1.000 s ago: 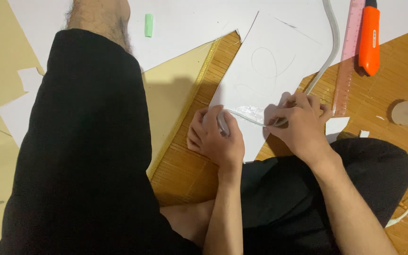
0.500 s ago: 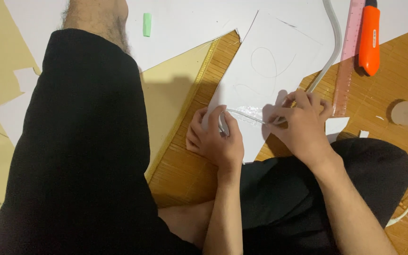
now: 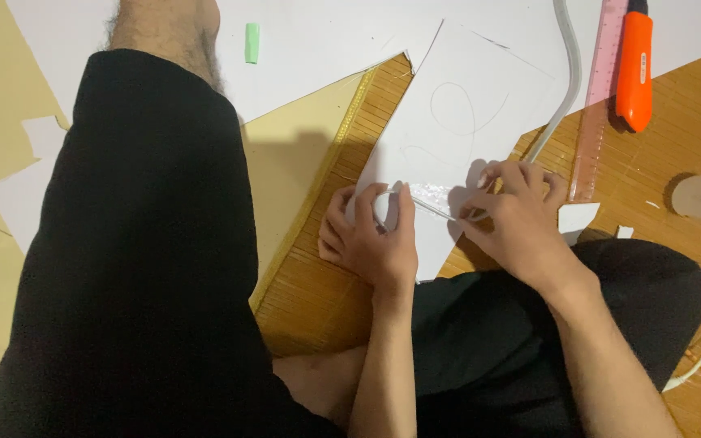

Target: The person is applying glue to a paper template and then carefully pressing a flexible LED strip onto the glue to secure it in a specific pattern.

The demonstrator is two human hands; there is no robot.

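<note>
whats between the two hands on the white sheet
In the head view, a thin white strip spans the gap between the left hand and the right hand, each hand pinching an end, over the white sheet.

A thin white strip [image 3: 436, 209] stretches taut between both hands, over a white sheet [image 3: 464, 113] with pencilled curves lying flat on the bamboo mat [image 3: 318, 284].

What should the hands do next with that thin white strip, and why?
Probably press it down. The left hand and right hand stretch the thin white strip just above the white sheet, near the pencilled curve, so laying it flat seems next.
</note>
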